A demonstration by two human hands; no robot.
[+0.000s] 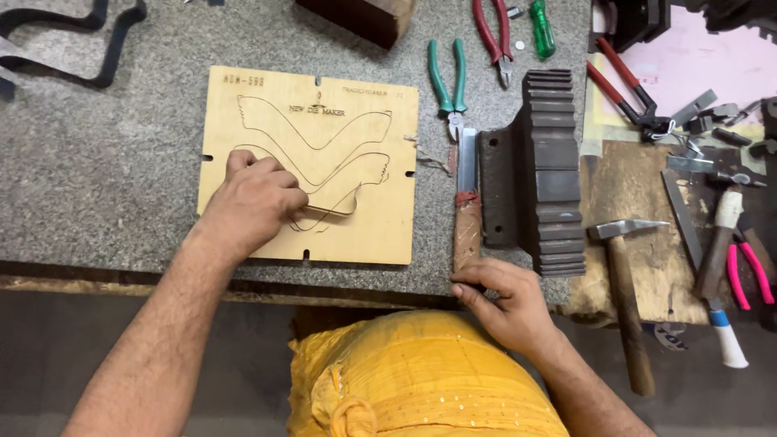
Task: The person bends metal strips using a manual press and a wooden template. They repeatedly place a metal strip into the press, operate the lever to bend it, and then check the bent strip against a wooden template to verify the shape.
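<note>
A pale plywood die board [356,226] with curved cut slots lies on the grey stone bench. My left hand [252,202] rests on its lower left part, fingers curled, pinching a thin bent metal strip [333,212] that lies along one slot. My right hand [503,301] sits at the bench's front edge, fingertips closed on the lower end of a flat tool with a wrapped brown handle [466,231] and a steel blade pointing away from me.
A heavy ribbed dark metal block [554,174] stands right of the flat tool. Green-handled pliers [449,81] and red-handled pliers [494,36] lie behind. Two hammers [623,307] [720,267], pink pliers [749,271] and metal scraps crowd the right side. A yellow cloth [421,380] covers my lap.
</note>
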